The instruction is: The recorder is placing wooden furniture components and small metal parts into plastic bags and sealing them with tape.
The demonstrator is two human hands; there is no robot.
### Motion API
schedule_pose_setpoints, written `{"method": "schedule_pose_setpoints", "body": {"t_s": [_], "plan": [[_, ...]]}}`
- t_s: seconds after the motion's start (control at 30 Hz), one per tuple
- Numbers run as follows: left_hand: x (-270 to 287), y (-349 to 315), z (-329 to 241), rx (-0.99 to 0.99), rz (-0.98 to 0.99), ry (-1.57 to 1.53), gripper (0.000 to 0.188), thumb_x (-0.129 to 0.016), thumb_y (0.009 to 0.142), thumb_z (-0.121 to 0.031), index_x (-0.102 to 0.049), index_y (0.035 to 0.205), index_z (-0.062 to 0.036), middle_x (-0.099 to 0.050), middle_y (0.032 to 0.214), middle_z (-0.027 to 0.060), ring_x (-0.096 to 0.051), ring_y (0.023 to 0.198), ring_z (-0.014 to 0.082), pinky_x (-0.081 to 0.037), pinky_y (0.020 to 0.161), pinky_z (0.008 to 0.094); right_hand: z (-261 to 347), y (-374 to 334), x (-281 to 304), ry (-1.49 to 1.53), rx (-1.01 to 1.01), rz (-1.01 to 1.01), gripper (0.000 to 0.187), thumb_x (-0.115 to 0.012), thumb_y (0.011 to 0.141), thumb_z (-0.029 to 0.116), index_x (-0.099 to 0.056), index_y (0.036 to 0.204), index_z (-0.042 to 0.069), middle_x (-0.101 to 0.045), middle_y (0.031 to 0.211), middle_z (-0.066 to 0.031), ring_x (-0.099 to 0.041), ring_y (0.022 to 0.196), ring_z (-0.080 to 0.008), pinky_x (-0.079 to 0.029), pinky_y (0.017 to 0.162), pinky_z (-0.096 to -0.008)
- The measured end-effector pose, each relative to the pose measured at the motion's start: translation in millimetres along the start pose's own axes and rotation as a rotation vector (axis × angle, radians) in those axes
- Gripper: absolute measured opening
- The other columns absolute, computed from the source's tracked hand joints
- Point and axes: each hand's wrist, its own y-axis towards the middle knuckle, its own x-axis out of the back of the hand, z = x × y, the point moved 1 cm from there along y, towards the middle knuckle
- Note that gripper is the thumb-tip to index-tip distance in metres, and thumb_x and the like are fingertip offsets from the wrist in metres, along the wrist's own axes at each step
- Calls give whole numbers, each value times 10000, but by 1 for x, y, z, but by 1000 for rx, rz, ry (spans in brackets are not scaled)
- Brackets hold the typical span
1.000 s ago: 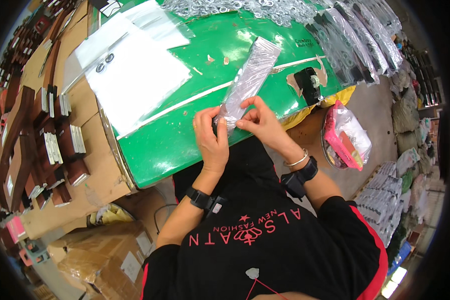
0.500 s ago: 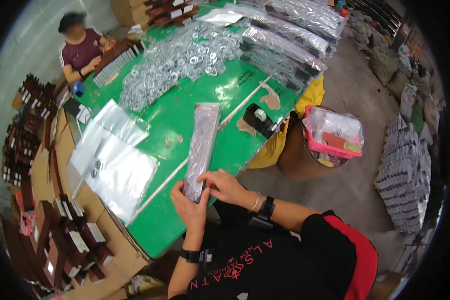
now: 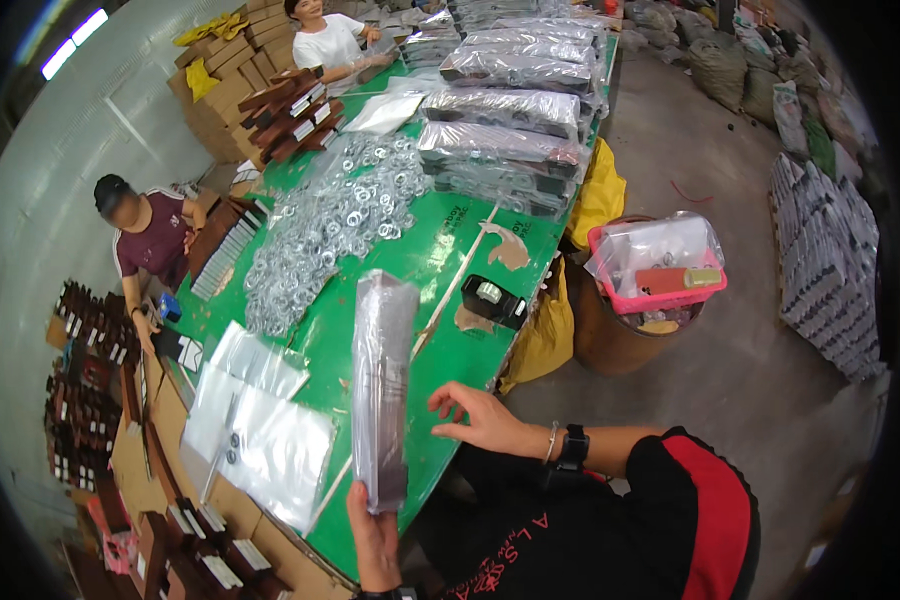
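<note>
My left hand (image 3: 372,535) grips the lower end of a long, narrow package (image 3: 382,390) in a clear plastic sleeve, with something dark inside. The package stands tilted up over the green table (image 3: 315,345). To its right my right hand (image 3: 482,420) is held apart from it, fingers loosely bent and spread, holding nothing. A black tape dispenser (image 3: 494,300) sits by the table's right edge, beyond my right hand. Flat clear plastic bags (image 3: 280,460) lie left of the package, with small dark rings on top.
Behind is a heap of clear ring-shaped pieces (image 3: 340,215) and stacked wrapped packages (image 3: 505,145). A pink basket (image 3: 660,300) tops a brown barrel at right. Dark wooden pieces (image 3: 175,560) fill the left side. One person (image 3: 155,235) works at left, another (image 3: 330,48) at the far end.
My right hand has let go of the package and moved right. My left hand has shifted down, still holding it, and the package is raised more upright. The view has shifted, showing the far person.
</note>
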Motion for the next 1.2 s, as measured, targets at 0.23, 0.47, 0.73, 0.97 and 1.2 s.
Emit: {"method": "schedule_pose_setpoints", "body": {"t_s": [0.23,0.47,0.73,0.97,1.2], "plan": [[-24,8,-17,60,167,54,780,-599,919,-597,-485,1404,4,-645,1243,202,-675,1027,330,-570,814,428,31,0,65,-141,387,-313,532,-784,845,196,-525,1284,44,-631,1190,-90,-623,1093,-240,-499,911,-397],[-113,12,17,646,422,-298,637,-470,980,-564,-543,1295,-15,-651,962,245,-611,674,281,-514,561,300,23,-8,28,857,151,238,898,-759,866,447,-326,1541,42,-474,1498,-128,-386,1437,-236,-318,1176,-410],[-154,44,12,512,700,-281,631,-402,1034,-518,-551,1307,30,-655,1032,193,-615,775,236,-518,654,320,14,-21,152,306,189,-252,672,-757,899,290,-469,1448,29,-554,1405,-118,-497,1330,-216,-373,1131,-390],[-122,62,-28,154,577,312,761,-579,970,-555,-493,1395,70,-636,1277,151,-624,1132,218,-502,945,328,129,-16,202,-1352,551,-284,758,-784,754,213,-497,1455,246,-542,1430,-76,-515,1302,-313,-271,1199,-525],[-168,85,-82,438,825,26,766,-503,1009,-540,-372,1505,30,-622,1309,212,-660,1087,284,-554,854,329,133,12,246,-1309,711,-218,846,-818,642,174,-545,1429,320,-599,1189,-63,-578,1105,-260,-418,899,-440]]}}
